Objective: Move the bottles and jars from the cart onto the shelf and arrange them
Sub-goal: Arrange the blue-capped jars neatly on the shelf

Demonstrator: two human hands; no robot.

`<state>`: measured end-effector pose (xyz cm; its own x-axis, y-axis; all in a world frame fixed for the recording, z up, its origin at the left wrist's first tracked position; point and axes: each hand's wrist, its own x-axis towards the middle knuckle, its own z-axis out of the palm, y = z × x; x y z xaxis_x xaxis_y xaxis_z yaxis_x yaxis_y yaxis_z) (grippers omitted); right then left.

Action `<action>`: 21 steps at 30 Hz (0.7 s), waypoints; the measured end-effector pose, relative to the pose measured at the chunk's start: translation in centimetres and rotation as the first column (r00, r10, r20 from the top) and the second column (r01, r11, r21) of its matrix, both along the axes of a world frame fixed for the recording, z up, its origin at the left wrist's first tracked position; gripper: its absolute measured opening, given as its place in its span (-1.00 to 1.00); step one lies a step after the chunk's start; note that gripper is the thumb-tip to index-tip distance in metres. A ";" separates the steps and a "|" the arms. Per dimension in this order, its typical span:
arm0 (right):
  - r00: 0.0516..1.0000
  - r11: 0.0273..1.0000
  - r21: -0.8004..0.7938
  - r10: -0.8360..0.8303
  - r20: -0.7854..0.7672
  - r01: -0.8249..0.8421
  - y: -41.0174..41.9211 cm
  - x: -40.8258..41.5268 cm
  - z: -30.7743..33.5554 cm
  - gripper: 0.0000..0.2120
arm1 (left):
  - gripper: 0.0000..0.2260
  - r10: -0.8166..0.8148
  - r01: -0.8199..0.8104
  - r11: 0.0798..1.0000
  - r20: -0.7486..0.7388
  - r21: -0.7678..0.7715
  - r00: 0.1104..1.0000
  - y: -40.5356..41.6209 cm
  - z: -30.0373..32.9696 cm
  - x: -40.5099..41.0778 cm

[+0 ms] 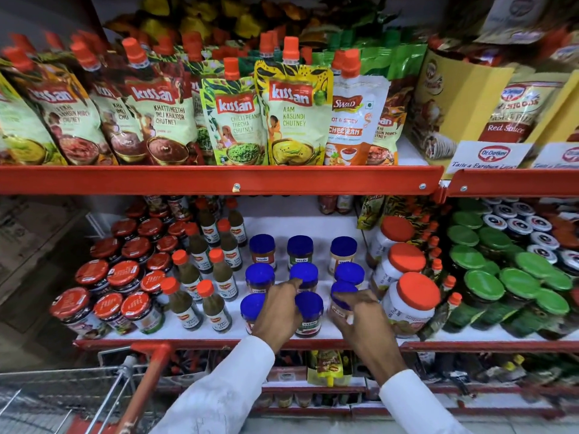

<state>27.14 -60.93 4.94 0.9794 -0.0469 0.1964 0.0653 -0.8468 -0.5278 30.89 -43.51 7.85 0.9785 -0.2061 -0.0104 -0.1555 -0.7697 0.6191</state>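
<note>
Several blue-lidded jars stand in rows on the white middle shelf. My left hand reaches in among the front jars, resting between the front-left jar and the front-middle jar, fingertips touching a middle-row jar. Whether it grips one I cannot tell. My right hand is closed around the front-right blue-lidded jar, which tilts slightly. The wire cart with its orange handle shows at the lower left; its contents are hidden.
Left of the blue jars stand green sauce bottles and red-lidded jars. To the right are big orange-lidded jars and green-lidded jars. Chutney pouches fill the shelf above the red rail.
</note>
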 end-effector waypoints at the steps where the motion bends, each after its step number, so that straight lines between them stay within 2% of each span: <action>1: 0.998 0.997 0.045 -0.058 0.020 0.058 -0.8 -0.2 -0.1 -0.66 | -0.56 0.002 -0.003 1.000 0.046 0.018 0.999 -0.4 0.3 0.2; 4: 0.980 0.966 0.161 -0.200 -0.020 0.200 -2.3 -0.2 -0.4 -0.46 | -0.67 -0.079 0.067 0.993 0.132 0.093 0.988 -2.5 0.9 0.9; 6: 0.974 0.949 0.222 -0.208 -0.088 0.222 -2.3 -0.1 -0.5 -0.40 | -0.68 -0.165 0.143 0.974 0.125 0.173 0.978 -4.1 1.2 1.3; 10: 0.980 0.921 0.340 -0.157 -0.122 0.190 -2.2 0.1 -0.7 -0.49 | -0.68 -0.214 0.197 0.944 0.039 0.266 0.976 -6.4 1.1 1.9; 15: 0.982 0.892 0.424 -0.095 -0.166 0.158 -3.4 0.7 -0.8 -0.56 | -0.67 -0.170 0.168 0.962 -0.009 0.214 0.985 -7.3 0.9 2.0; 21: 0.984 0.902 0.422 -0.015 -0.178 0.090 -5.4 1.0 -0.7 -0.48 | -0.69 -0.088 0.086 0.986 0.006 0.146 0.996 -8.0 -0.2 1.3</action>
